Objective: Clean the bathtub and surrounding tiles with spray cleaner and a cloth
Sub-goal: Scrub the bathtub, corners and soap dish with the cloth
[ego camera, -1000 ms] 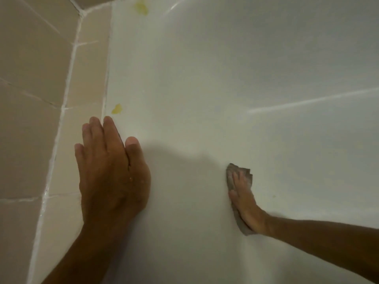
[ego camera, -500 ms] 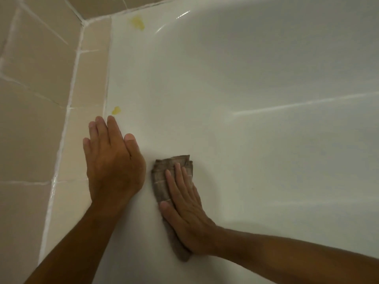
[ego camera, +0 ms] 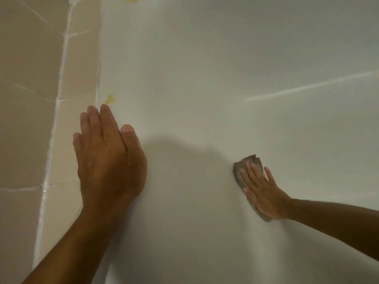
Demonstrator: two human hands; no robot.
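The left hand [ego camera: 110,160] lies flat on the white bathtub [ego camera: 205,78] rim, fingers straight and together, thumb alongside, holding nothing; its fingertips point toward 12 o'clock, just short of a small yellow mark [ego camera: 110,99] by the seam with the beige tiles [ego camera: 30,119]. Its forearm comes up from 7 o'clock. The right hand [ego camera: 261,190] presses a grey-brown cloth [ego camera: 249,162] against the tub's inner wall with straight, slightly spread fingers pointing toward 11 o'clock; the cloth shows past the fingertips and under the heel of the palm. Its forearm enters from 4 o'clock. The two hands are well apart, the right at 3 o'clock from the left
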